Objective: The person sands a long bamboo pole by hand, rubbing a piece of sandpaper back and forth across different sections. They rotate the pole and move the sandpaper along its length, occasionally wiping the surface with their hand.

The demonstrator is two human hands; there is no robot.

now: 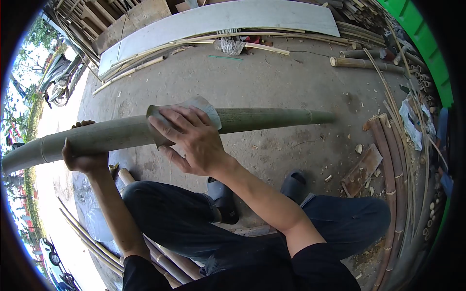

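Observation:
A thick green bamboo pole [262,119] lies across the view in front of me, above my knees, running from the left edge to the right of centre. My left hand [85,159] is wrapped round it from below, with the thumb on the near side and fingertips showing over the far side. On the middle of the pole, my right hand [187,138] presses a folded sheet of sandpaper [209,109] around the surface. That sheet is greyish, with a pale side turned up at the right. Its underside against the bamboo is hidden.
Brown bamboo poles [390,179] and a flat board [362,169] lie on the right. Bamboo strips and a white panel [233,17] line the back. Crumpled plastic [230,46] rests there. A motorbike [62,82] stands outside at left.

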